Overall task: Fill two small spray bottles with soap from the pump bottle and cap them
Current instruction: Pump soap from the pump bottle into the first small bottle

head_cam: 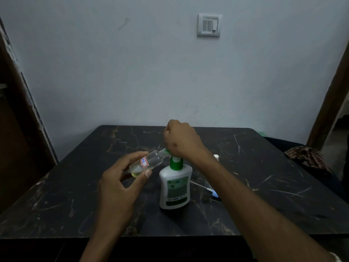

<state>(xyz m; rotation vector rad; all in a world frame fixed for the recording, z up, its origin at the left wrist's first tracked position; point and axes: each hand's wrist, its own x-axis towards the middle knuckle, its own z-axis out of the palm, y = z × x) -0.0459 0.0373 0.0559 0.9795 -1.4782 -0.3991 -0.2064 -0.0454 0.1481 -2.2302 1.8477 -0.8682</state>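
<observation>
A white pump bottle [174,186] with a green collar stands in the middle of the black marble table [75,195]. My right hand [181,140] sits as a fist on top of its green pump head, fingers curled round it. My left hand [120,178] holds a small clear spray bottle [149,162] tilted, its open neck up against the pump nozzle. A little yellowish liquid lies at the bottle's lower end. A spray cap with a thin dip tube [205,189] lies on the table right of the pump bottle, partly hidden by my right forearm.
A small white object [216,156] shows just behind my right forearm. A patterned cloth [306,157] lies off the table's right side. The wall stands close behind the table's far edge, and door frames flank both sides.
</observation>
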